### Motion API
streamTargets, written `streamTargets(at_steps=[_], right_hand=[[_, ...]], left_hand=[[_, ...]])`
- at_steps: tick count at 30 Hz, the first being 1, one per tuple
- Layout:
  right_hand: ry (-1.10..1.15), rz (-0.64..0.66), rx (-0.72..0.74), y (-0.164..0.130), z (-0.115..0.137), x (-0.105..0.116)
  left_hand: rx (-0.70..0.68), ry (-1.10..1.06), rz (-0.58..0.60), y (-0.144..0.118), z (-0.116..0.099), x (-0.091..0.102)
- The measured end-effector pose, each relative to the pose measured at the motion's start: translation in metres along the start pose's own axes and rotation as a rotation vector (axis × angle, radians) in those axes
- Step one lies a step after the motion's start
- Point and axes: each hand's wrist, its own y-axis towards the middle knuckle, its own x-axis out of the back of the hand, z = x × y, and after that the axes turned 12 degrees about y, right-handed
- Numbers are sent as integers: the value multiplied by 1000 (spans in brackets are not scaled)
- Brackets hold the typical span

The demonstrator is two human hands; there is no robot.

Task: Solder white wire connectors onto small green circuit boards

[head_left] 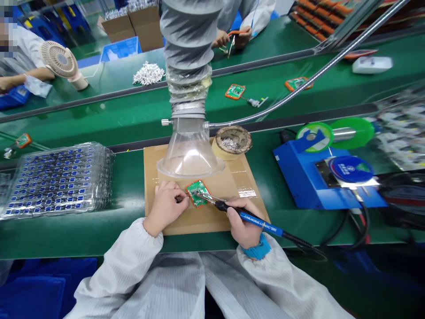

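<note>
A small green circuit board with an orange rim point(195, 190) lies on a cardboard sheet point(186, 227). My right hand point(245, 221) is closed around the blue and black handle of a soldering iron point(255, 220), whose tip meets the board's surface. At the board's left edge, my left hand point(167, 206) pinches with thumb and forefinger on a small dark piece point(179, 199), too small to name. A clear fume hood point(191, 153) on a grey ribbed hose point(189, 48) hangs just above and behind the board.
Behind the board sits a round pot of metal bits point(232, 142). A blue solder feeder point(299, 177) with green reel stands right; stacked clear trays point(59, 177) stand left. Boards lie on the green conveyor point(133, 115). Two people work across it, near a fan point(59, 60).
</note>
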Motion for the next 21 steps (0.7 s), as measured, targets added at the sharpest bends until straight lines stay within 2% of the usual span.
streamTargets(at_steps=[7,12,14,16,19,21], right_hand=[[56,-143,-20,1,-5,0],[25,-374,95,21,-4,14],[-8,-411,107,36,-2,21],[-77,-367,57,48,-1,25],[-144,-303,-62,58,-2,25],[-121,-314,-74,57,-5,23]], left_hand=[[-33,25,22,-1,0,2],[-118,-67,38,-2,7,7],[-112,-232,83,-3,14,15],[-53,-494,211,-4,24,26],[155,-888,390,-1,45,43],[296,-1008,369,9,61,53]])
